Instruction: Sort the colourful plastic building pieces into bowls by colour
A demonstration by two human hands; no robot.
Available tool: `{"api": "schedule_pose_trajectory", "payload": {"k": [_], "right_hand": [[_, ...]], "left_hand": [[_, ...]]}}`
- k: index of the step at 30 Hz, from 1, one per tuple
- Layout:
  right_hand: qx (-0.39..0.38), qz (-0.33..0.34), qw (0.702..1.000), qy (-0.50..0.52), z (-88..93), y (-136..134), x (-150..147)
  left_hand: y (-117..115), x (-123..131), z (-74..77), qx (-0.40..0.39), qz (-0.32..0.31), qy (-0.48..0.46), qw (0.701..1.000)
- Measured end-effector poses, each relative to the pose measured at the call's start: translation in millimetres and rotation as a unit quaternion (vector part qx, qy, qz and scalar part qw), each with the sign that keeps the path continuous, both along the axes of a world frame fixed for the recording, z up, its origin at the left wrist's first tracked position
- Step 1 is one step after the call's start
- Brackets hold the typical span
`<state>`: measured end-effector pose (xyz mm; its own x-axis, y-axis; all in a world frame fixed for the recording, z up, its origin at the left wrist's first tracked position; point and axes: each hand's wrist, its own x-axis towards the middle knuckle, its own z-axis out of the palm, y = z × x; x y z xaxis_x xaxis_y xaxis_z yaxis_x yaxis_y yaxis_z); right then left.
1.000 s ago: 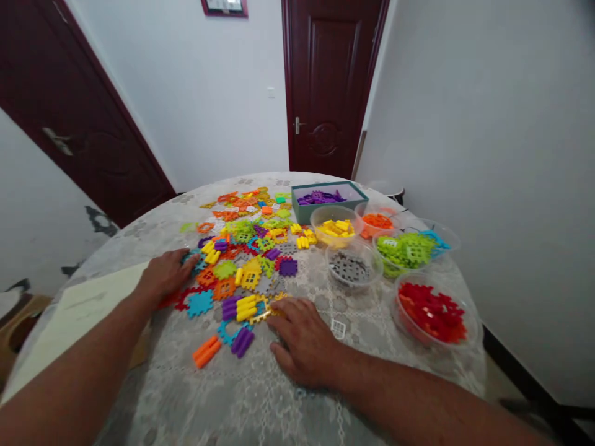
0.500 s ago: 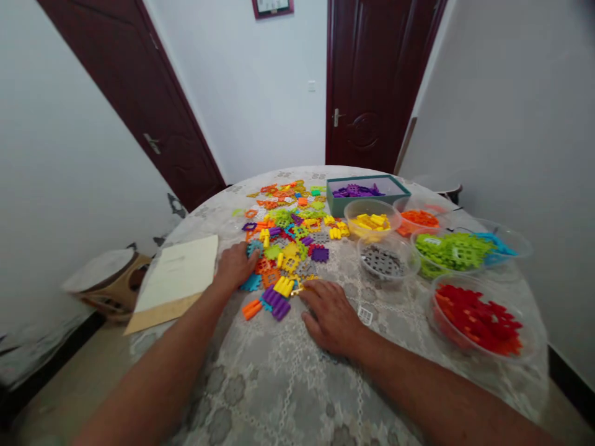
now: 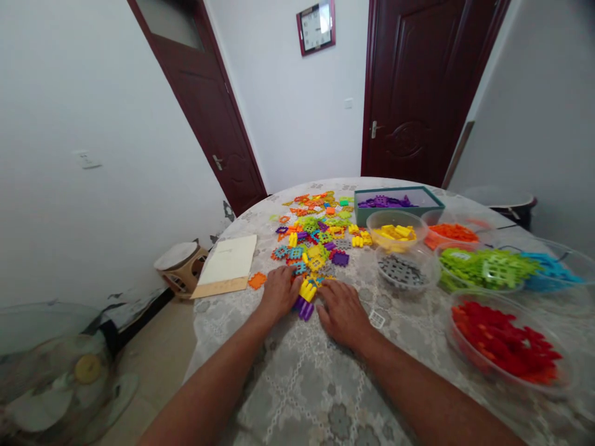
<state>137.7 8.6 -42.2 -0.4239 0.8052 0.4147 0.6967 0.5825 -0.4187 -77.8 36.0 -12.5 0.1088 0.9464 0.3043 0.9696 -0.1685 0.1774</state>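
A pile of colourful notched plastic pieces [image 3: 316, 251] spreads over the patterned tablecloth. At its near end lie yellow tube-shaped pieces [image 3: 307, 290] and purple ones [image 3: 304, 310]. My left hand [image 3: 280, 290] rests at the left of these, its fingers over the pile's edge; what lies under them is hidden. On the right, my right hand [image 3: 343, 310] lies palm down with its fingertips at the yellow pieces. An orange square piece [image 3: 257, 280] sits apart, left of my left hand.
Clear bowls hold yellow [image 3: 395, 233], orange [image 3: 450, 234], grey [image 3: 402, 270], green [image 3: 488, 266], blue [image 3: 551, 270] and red pieces [image 3: 506, 341]. A green-rimmed box [image 3: 400, 215] holds purple pieces. Paper [image 3: 230, 259] lies at the left edge; a fan [image 3: 56, 384] stands lower left.
The view has turned left. My left hand has moved toward my right hand, onto the near end of the pile. An orange square piece now lies to its left.
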Motion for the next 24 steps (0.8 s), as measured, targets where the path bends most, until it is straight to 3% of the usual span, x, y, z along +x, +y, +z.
{"api": "schedule_pose_trajectory", "payload": {"k": [8,13,17,21,24], "right_hand": [[-0.020,-0.018,0.997,0.074,-7.2,9.4,2.4],[-0.015,-0.019,0.996,0.091,-13.2,15.3,5.4],[0.001,-0.021,0.991,0.134,-15.0,20.3,7.0],[0.016,-0.027,0.989,0.147,-15.2,24.3,8.5],[0.028,-0.033,0.987,0.152,-14.4,24.8,9.5]], "left_hand": [[-32.2,41.3,-10.0,0.043,-0.081,-0.074,0.993],[-39.9,44.0,-7.2,0.064,-0.121,-0.162,0.977],[-49.4,18.6,7.0,0.076,-0.136,-0.217,0.964],[-49.4,-27.8,17.7,0.102,-0.051,-0.116,0.987],[-42.3,-59.4,15.7,0.096,-0.018,-0.083,0.992]]}}
